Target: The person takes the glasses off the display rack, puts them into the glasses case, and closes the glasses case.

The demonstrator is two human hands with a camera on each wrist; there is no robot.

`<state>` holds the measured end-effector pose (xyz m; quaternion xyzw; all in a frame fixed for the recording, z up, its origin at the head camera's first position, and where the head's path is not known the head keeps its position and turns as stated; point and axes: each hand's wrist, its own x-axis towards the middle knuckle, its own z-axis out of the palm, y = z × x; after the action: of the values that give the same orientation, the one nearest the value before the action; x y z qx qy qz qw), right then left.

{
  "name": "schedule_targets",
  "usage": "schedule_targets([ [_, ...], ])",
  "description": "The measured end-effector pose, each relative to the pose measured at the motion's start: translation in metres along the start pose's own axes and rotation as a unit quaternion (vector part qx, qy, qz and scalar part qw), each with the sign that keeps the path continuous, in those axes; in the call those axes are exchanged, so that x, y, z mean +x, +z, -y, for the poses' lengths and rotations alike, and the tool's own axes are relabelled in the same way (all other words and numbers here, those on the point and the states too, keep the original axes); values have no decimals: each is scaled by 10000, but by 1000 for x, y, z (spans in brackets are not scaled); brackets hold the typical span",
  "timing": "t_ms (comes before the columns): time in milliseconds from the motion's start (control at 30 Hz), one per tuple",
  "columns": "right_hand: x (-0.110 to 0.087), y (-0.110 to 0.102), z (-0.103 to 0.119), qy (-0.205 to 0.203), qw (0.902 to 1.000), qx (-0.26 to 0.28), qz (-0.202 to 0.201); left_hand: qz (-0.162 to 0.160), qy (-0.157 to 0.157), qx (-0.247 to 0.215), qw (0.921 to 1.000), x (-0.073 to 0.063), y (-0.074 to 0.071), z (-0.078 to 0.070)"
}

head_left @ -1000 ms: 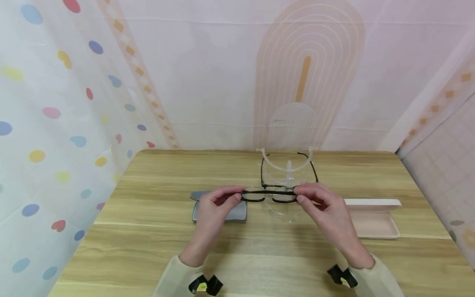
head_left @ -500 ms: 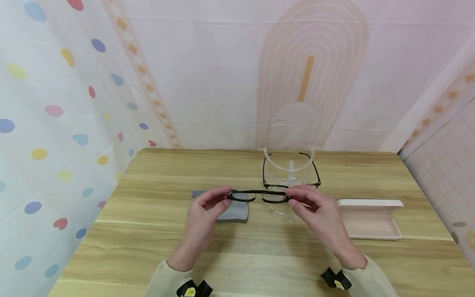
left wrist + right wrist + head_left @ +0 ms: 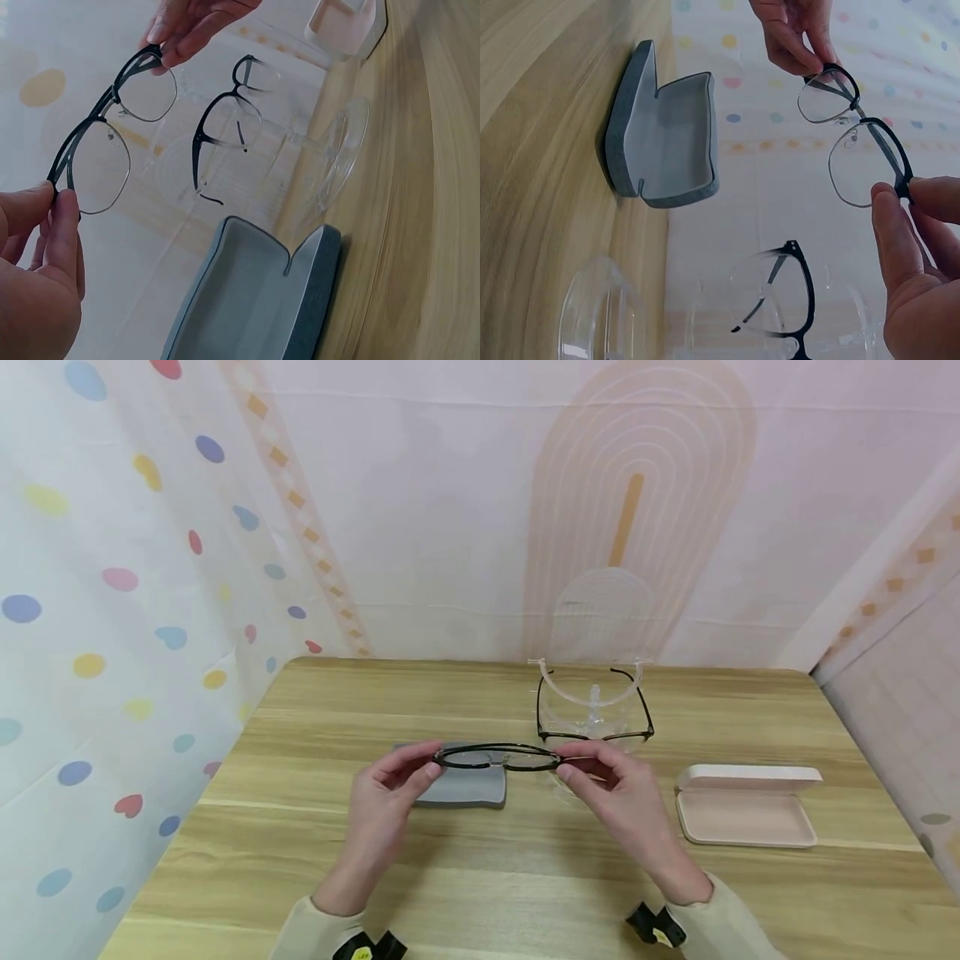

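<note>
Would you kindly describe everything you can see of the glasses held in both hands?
The glasses have black upper rims, thin metallic-looking lower rims, clear lenses and small nose pads. Their dark temples are folded in behind the lenses. The left hand pinches one end and the right hand the other, holding them roughly level side to side, in the air above the wooden table.

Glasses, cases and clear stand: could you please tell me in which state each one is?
Held glasses: temples folded, held up between left hand and right hand.
Displayed glasses: temples unfolded, on the clear stand.
Gray case: open.
Pink-lined case: open, lid raised.
Clear stand: upright, bearing the displayed glasses.
</note>
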<state>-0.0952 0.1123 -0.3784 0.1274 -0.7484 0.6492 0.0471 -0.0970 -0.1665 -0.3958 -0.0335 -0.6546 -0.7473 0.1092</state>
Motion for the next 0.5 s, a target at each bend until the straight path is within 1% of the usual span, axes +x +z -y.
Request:
schedule_targets([
  [67,1,3,0,-8,9999,105,20,-6,53,-64,10000,0,-3,0],
  [200,2,12,-3,-172,9997,165,17,-108,103,-120,9998,0,-10,1],
  [300,3,19,-6,-279,9995,118,-32,-268,53,4,9996,1,-15,2],
  [500,2,34,-11,-438,9987,-150,-214,-489,-101,420,9979,1,-26,1],
])
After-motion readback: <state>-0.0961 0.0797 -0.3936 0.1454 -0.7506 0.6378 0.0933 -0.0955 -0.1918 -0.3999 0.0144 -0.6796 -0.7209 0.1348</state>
